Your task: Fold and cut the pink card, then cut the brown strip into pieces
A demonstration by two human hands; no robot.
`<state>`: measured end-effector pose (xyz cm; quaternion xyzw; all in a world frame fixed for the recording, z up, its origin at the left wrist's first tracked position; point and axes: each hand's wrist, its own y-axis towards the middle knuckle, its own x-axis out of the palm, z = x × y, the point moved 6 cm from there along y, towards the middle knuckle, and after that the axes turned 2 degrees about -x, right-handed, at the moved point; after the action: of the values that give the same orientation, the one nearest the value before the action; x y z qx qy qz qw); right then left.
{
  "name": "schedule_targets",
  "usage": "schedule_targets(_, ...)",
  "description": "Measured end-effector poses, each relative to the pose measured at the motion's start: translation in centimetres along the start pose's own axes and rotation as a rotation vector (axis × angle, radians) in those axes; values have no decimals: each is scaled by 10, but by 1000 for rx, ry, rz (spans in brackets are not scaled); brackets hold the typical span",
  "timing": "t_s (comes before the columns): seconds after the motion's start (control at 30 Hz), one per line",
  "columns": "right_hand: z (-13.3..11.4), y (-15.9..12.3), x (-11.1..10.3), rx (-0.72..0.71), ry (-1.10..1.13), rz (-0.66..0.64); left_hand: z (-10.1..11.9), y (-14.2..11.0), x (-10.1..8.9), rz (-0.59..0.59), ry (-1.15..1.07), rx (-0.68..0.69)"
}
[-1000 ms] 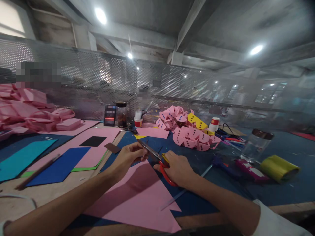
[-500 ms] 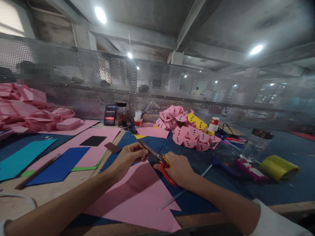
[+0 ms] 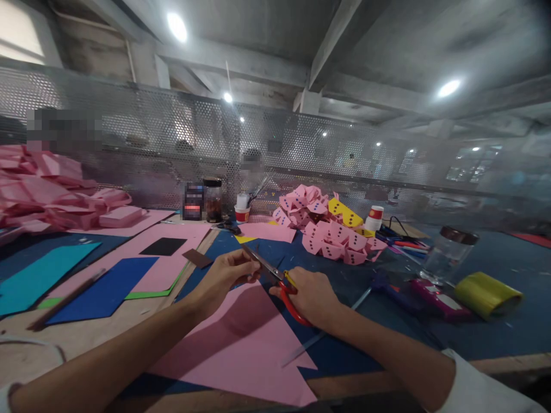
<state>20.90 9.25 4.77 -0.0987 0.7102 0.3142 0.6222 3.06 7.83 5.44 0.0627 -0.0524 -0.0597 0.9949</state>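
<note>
My right hand (image 3: pixel 310 295) is closed round the handles of red-and-yellow scissors (image 3: pixel 275 273), whose blades point up and left. The blade tips reach the fingers of my left hand (image 3: pixel 235 272), which are pinched together. Whatever lies in that pinch is too small or too hidden to make out. Below both hands a large sheet of pink foam or paper (image 3: pixel 232 350) lies on the blue mat, with a notch cut in its right edge. A translucent glue stick (image 3: pixel 301 351) crosses the sheet's right side and leads toward a dark blue glue gun (image 3: pixel 394 292).
Pink dotted pieces (image 3: pixel 333 232) are heaped ahead. At left lie a blue sheet (image 3: pixel 103 289), a teal sheet (image 3: pixel 47 275) and a pink pile (image 3: pixel 55 189). On the right stand a clear jar (image 3: pixel 450 255) and a yellow roll (image 3: pixel 488 294). A perforated metal screen (image 3: pixel 172 132) runs behind.
</note>
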Motion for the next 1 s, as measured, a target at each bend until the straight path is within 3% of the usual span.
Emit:
schedule_targets(0.57, 2, 0, 3, -33, -17, 34, 1, 0, 1, 3, 12, -2)
schedule_targets(1.0, -3, 2, -1, -23, 206, -86, 6, -1, -1, 31, 2, -17)
